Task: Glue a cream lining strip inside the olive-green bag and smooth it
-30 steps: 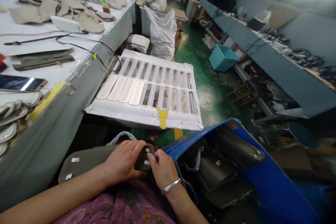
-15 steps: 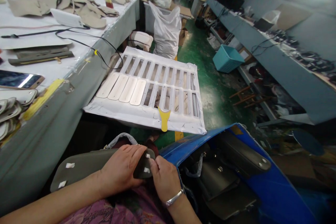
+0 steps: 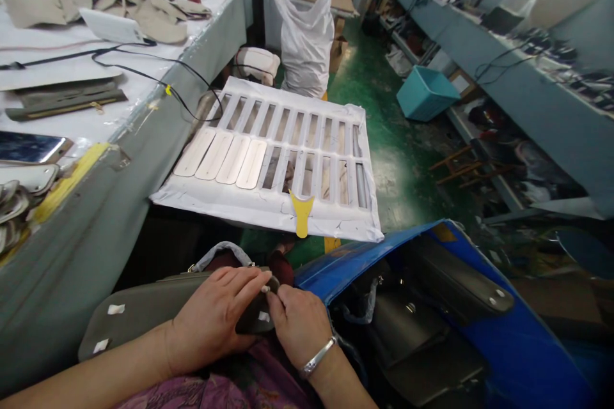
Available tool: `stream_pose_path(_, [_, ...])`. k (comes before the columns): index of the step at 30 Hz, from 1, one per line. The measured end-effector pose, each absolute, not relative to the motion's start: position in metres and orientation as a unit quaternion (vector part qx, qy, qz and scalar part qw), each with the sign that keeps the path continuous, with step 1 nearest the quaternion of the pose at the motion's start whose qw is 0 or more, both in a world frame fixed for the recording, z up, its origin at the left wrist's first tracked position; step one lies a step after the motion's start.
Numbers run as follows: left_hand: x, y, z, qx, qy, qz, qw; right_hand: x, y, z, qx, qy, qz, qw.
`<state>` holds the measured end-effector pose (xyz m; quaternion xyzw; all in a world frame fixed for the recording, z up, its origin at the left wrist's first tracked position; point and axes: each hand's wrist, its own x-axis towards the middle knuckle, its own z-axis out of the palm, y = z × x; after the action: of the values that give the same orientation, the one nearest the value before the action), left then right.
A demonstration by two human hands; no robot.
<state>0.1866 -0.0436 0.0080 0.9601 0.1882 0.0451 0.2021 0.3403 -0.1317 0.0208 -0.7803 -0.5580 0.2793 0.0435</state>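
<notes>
A dark olive handbag (image 3: 144, 305) lies across my lap with its flat base up, its plastic-wrapped handle (image 3: 224, 249) beyond. White tabs stick to the corners of the base. My left hand (image 3: 213, 307) is wrapped over the right part of the bag, fingertips close to a small white tab (image 3: 265, 289) at its end. Gripping that same end, my right hand (image 3: 301, 321) has its thumb at this tab; its other fingers are partly hidden. Another white tab (image 3: 263, 316) sits just below, between the hands.
A blue bin (image 3: 480, 307) with several dark bags stands at my right. Ahead lies a white slotted rack (image 3: 288, 140) with pale strips (image 3: 225, 160) and a yellow forked piece (image 3: 302, 214). The workbench (image 3: 158, 96) on the left carries leather pieces, a phone and a cable.
The view has shifted slightly. The tab at the bag's right end, flat before, now looks bunched between my left fingertips and right thumb. Both hands stay on the bag.
</notes>
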Motion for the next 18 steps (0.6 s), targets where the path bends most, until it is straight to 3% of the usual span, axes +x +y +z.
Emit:
stream_pose_path(5, [0.188, -0.043, 0.008, 0.965, 0.180, 0.034, 0.185, 0.340, -0.134, 0.015, -0.789, -0.542, 0.276, 0.081])
stream_pose_path(8, [0.189, -0.043, 0.007, 0.963, 0.189, 0.037, 0.187, 0.341, -0.146, 0.002, -0.799, -0.465, 0.330, 0.191])
stream_pose_path(13, [0.190, -0.043, 0.008, 0.963, 0.192, 0.024, 0.189, 0.349, -0.173, -0.018, -0.673, -0.262, 0.584, 0.371])
stream_pose_path(18, [0.191, -0.042, 0.011, 0.971, 0.174, 0.021, 0.165, 0.350, -0.179, -0.018, -0.660, -0.185, 0.580, 0.441])
